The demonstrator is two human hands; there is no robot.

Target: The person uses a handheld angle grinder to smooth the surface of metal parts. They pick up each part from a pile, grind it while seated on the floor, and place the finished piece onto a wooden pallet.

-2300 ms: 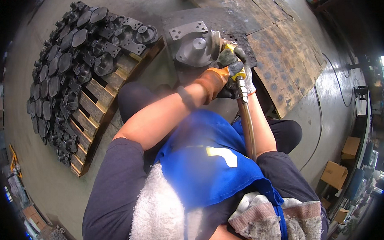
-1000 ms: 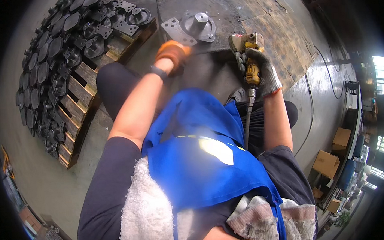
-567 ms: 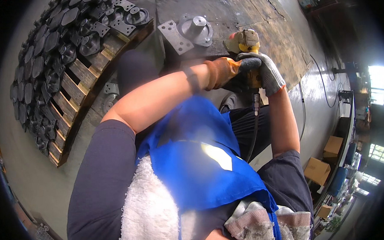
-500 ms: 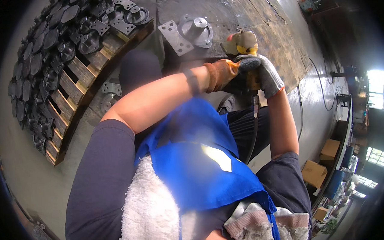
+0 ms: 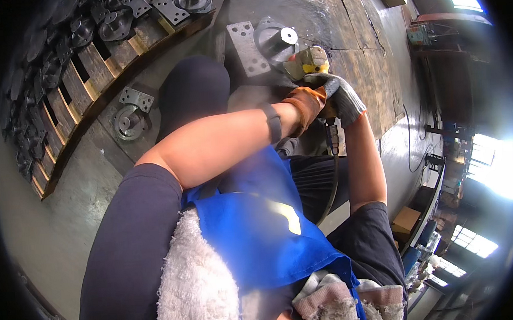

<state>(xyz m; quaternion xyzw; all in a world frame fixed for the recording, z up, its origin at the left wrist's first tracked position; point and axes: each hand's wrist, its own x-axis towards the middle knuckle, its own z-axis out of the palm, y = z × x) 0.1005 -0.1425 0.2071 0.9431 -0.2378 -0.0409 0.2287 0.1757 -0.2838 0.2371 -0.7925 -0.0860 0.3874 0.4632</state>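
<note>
My left hand (image 5: 311, 107), in an orange-brown glove, is closed at the near side of a yellow air-powered grinder (image 5: 315, 61). My right hand (image 5: 347, 99), in a grey knit glove with an orange hem, wraps the same tool from the right. The two hands meet, and their fingers partly hide the handle. From the tool's lower end a fitting and dark hose (image 5: 334, 151) run down over my leg. Just left of the tool head lies a metal part: a plate with holes (image 5: 247, 49) joined to a round flange with an upright post (image 5: 277, 43). Whether the tool touches it I cannot tell.
The part lies on a worn wooden worktop (image 5: 373, 75). To the left, a wooden pallet (image 5: 90, 87) carries many similar dark metal parts. Another flanged part (image 5: 130, 121) sits low beside my left knee. Cardboard boxes (image 5: 406, 219) stand far right, and a cable (image 5: 409, 147) trails across the floor.
The view has shifted. Both hands have brought the grinder left, closer to the flanged metal part. The hold on the tool looks the same.
</note>
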